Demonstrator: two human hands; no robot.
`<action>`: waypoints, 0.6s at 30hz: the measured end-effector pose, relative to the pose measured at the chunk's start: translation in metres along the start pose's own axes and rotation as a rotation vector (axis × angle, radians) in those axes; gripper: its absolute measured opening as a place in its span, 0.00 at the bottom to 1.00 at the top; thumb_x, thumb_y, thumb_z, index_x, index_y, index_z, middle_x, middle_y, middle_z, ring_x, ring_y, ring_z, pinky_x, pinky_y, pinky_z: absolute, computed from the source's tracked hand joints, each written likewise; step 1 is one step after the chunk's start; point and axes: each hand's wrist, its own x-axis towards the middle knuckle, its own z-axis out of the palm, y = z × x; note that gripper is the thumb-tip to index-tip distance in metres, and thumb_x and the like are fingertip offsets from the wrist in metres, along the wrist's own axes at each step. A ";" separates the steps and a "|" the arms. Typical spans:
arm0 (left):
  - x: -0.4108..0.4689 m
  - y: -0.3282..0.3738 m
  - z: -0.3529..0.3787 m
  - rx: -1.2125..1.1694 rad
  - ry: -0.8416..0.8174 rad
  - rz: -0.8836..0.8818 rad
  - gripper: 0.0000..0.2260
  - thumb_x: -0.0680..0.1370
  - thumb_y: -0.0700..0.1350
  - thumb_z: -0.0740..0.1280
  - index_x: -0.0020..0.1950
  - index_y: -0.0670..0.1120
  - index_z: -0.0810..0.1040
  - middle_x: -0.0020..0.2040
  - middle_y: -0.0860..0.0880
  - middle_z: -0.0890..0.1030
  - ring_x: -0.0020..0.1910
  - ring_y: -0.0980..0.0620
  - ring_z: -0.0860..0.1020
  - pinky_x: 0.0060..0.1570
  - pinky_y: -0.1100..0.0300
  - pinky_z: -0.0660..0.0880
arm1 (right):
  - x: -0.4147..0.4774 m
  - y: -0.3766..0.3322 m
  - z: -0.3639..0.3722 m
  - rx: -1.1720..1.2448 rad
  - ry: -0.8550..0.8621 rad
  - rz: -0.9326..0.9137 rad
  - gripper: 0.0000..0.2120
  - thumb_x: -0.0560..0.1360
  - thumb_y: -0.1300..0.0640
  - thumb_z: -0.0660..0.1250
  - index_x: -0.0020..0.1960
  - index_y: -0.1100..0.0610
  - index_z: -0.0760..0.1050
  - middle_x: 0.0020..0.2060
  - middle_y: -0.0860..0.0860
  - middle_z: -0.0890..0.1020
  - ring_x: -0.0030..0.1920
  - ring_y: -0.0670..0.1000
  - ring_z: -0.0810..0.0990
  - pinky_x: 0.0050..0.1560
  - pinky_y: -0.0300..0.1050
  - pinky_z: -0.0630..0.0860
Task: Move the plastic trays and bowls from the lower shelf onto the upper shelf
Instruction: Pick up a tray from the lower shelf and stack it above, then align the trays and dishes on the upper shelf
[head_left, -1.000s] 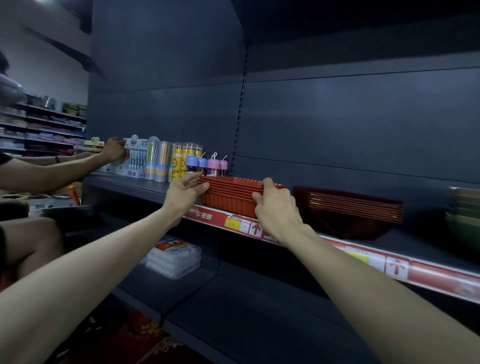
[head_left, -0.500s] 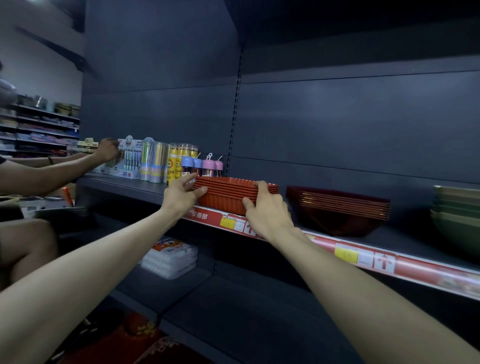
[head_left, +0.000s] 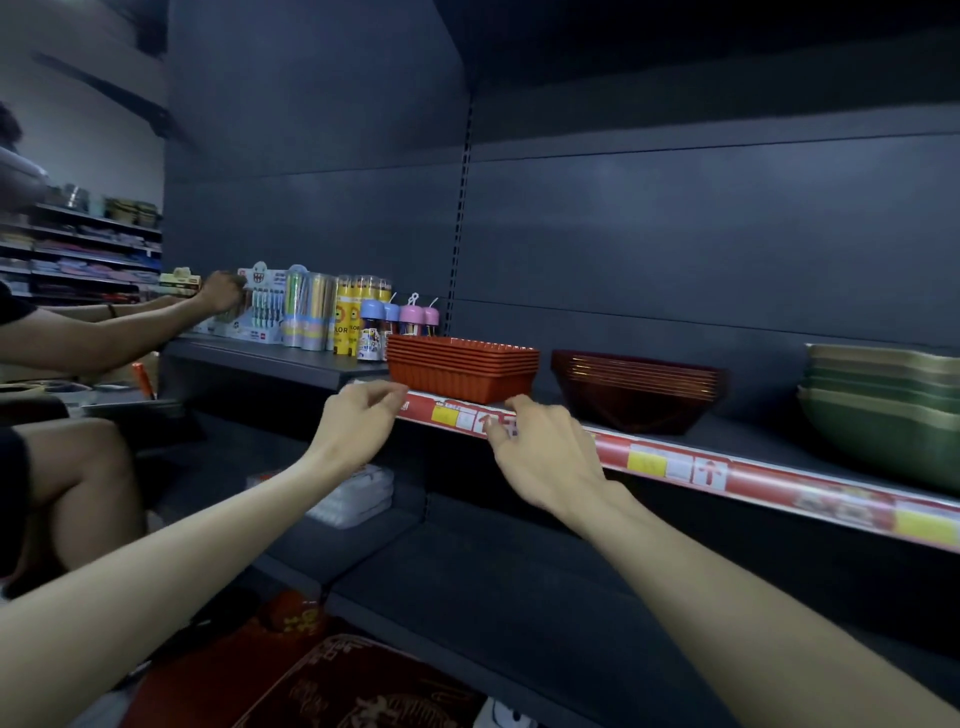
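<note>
The upper shelf (head_left: 763, 439) was seen bearing three stacks. Green bowls (head_left: 883, 415) were stacked at the right, dark red bowls (head_left: 636, 389) in the middle and orange trays (head_left: 462, 369) at the left. The trays were nested open side up, their long axis laid along the shelf's front edge. The left hand (head_left: 358, 423) was held just below the trays' left end, fingers loosely curled, nothing gripped. The right hand (head_left: 545, 457) was held below their right end, fingers relaxed and apart, against the price strip (head_left: 675, 467); contact could not be told.

Ribbed orange plastic trays (head_left: 462, 368) sit on a matt dark metal shelf (head_left: 753, 441).
</note>
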 end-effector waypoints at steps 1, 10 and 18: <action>-0.007 0.004 0.004 0.016 -0.021 0.002 0.13 0.86 0.48 0.63 0.62 0.46 0.86 0.54 0.49 0.86 0.56 0.52 0.80 0.54 0.59 0.74 | -0.007 0.003 -0.001 -0.009 0.002 -0.008 0.18 0.84 0.44 0.60 0.65 0.55 0.77 0.56 0.56 0.84 0.55 0.61 0.81 0.46 0.52 0.73; -0.081 0.039 0.071 0.249 -0.327 0.131 0.13 0.83 0.50 0.68 0.67 0.52 0.84 0.59 0.53 0.87 0.60 0.55 0.83 0.60 0.63 0.74 | -0.072 0.057 -0.014 -0.064 -0.119 0.088 0.24 0.84 0.39 0.58 0.74 0.50 0.73 0.62 0.53 0.83 0.63 0.59 0.81 0.59 0.53 0.78; -0.141 0.070 0.165 0.248 -0.588 0.187 0.25 0.77 0.61 0.61 0.71 0.56 0.80 0.63 0.56 0.85 0.63 0.57 0.81 0.66 0.52 0.78 | -0.143 0.140 -0.043 -0.131 -0.127 0.187 0.24 0.84 0.39 0.57 0.74 0.50 0.72 0.58 0.53 0.83 0.58 0.59 0.81 0.57 0.54 0.79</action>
